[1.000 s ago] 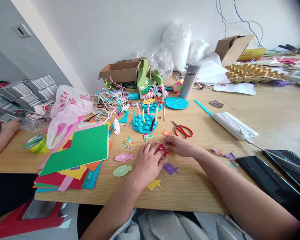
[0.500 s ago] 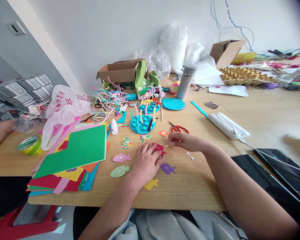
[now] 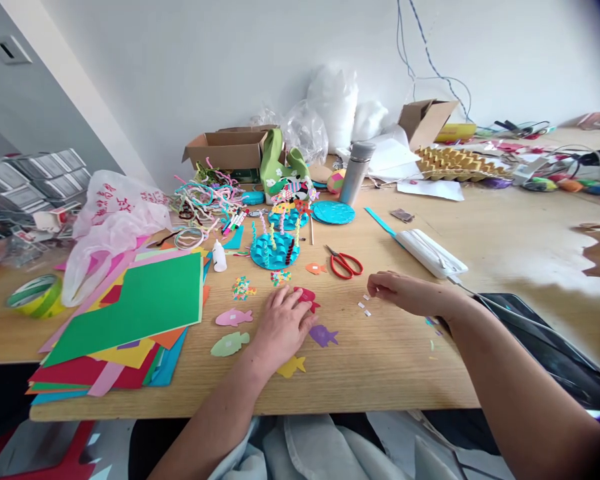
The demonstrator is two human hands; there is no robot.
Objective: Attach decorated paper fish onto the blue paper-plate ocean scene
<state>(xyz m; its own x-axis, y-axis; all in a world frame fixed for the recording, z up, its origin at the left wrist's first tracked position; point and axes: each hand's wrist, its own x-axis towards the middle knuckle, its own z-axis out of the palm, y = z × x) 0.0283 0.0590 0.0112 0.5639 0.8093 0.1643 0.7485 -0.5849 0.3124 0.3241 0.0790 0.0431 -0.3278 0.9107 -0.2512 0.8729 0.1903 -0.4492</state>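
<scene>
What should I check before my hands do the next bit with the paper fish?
1. Left hand touching the red fish: ok, its fingers rest on it.
2. Whole red fish showing: not ok, the fingers cover part.
3. Scissors out of both hands: ok, lying down.
4. Small white pieces near the right hand: ok, lying loose.
5. Right fingers holding a piece: cannot tell.
6. White bottle standing up: ok.

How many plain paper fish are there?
6 visible: orange fish beside scissors; red fish partly under left hand; pink fish, green fish left of it; purple fish, yellow fish right.
</scene>
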